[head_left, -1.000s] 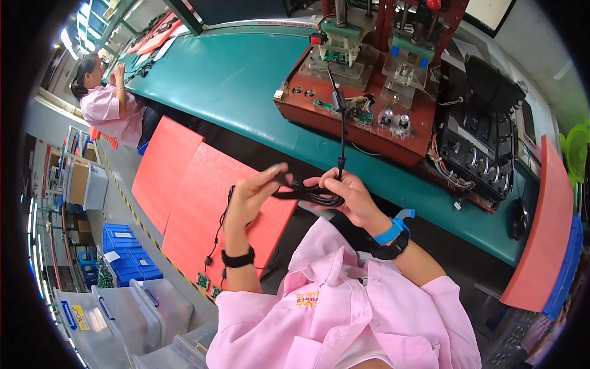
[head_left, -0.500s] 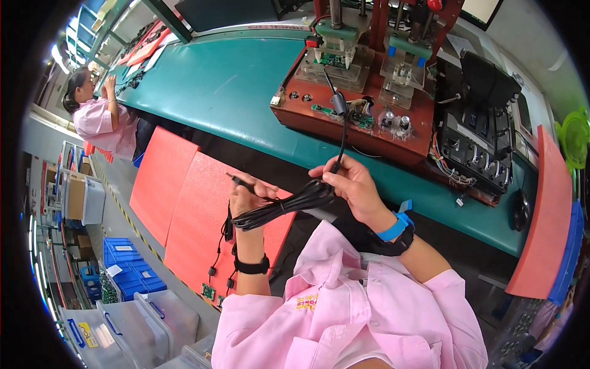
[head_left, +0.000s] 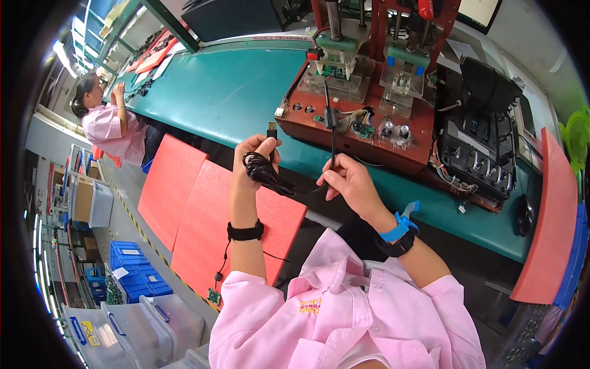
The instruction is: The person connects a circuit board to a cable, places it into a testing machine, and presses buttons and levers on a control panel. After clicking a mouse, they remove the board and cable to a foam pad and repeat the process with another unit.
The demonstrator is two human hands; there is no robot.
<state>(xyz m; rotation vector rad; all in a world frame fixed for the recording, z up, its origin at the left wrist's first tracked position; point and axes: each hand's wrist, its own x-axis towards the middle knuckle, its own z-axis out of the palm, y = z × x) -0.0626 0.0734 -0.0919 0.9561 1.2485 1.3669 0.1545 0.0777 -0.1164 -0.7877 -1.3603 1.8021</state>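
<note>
My left hand (head_left: 249,165) is closed around a black USB cable (head_left: 265,174), its coiled bundle hanging at the fingers. The cable's USB plug (head_left: 271,130) points upward above the thumb, its metal end bare. My right hand (head_left: 348,184) pinches the same cable's other stretch, which runs up past a black cylindrical bead (head_left: 332,118). That end reaches toward a green circuit board (head_left: 335,73) in the left press of a reddish-brown test fixture (head_left: 344,139). Whether it is joined to the board is too small to tell.
Red foam sheets (head_left: 206,215) lie left of my arms, with a small circuit board (head_left: 213,296) hanging at their edge. The green bench (head_left: 227,92) holds a black control unit (head_left: 476,147) and a mouse (head_left: 524,212). A co-worker (head_left: 114,129) sits far left.
My left hand has moved up toward the bench, turning the USB plug upright and lifting the coil. My right hand has stayed on the cable near the fixture, the coil now away from it.
</note>
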